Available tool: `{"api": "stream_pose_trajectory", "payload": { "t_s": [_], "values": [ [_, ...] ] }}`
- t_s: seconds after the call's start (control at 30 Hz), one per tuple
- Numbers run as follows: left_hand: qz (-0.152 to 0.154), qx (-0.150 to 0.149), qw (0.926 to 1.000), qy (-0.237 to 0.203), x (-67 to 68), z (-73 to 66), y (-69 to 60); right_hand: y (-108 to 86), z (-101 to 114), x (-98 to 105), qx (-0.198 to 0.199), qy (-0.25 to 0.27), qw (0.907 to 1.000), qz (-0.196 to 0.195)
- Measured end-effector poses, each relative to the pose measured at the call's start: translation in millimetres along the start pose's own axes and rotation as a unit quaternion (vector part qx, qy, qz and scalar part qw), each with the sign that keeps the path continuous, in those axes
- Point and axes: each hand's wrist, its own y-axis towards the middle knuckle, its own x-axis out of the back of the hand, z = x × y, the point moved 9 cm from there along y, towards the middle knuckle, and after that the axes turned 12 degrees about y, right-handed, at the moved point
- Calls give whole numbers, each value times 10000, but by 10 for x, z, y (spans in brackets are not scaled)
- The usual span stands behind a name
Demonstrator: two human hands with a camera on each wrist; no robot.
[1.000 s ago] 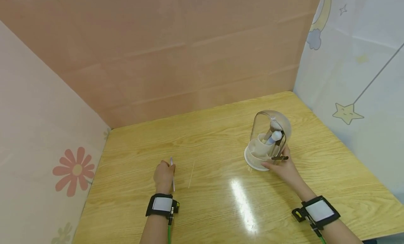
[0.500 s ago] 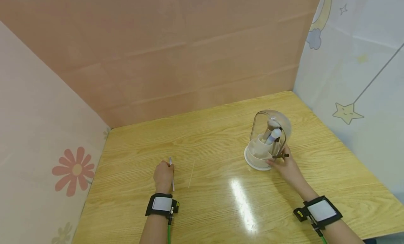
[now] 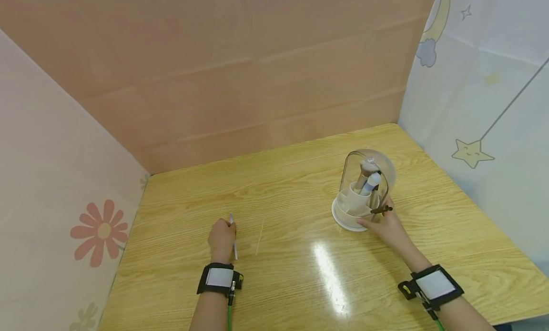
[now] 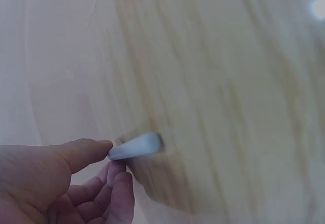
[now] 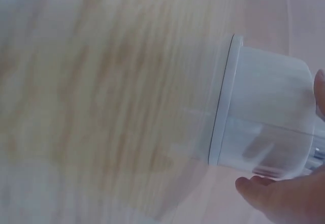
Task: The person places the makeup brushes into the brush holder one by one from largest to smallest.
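My left hand pinches a slim white stick with a lilac tip just over the table. In the left wrist view its blunt pale end points away from thumb and finger; its kind is unclear. At the right stands a white round makeup brush holder under a clear dome open at the front. My right hand grips its lower right side, thumb in front. Several brushes, one with a fluffy head, stand inside. A dark brown handle sticks out over that hand. Its farther fingers are partly hidden.
The wood-grain table meets a brown-pink back panel and patterned side panels. A thin pale line lies right of the left hand. Light glares off the table's front middle.
The brushes inside the holder have shifted left, and the dark handle has swung and risen slightly. My right thumb has shifted along the holder's edge. The left hand stays nearly still.
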Motion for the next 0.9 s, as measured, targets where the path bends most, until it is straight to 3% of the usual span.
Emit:
{"api": "stream_pose_trajectory", "payload": {
  "t_s": [0.1,0.33,0.6,0.7,0.9],
  "values": [
    [143,72,9999,-31,-27,13,14,14,6,-5,51,-139,9998,-103],
    [108,-7,9999,40,-9,-8,-6,-20,-36,34,-415,-268,9988,37],
    [101,25,9999,-17,-2,-1,-10,-17,43,41,71,114,9994,305],
    [96,33,9999,-45,-6,-3,-12,-27,34,19,29,96,9992,392],
    [-9,-88,9999,-115,0,-55,-23,-9,15,-33,98,-82,9997,194]
  ]
}}
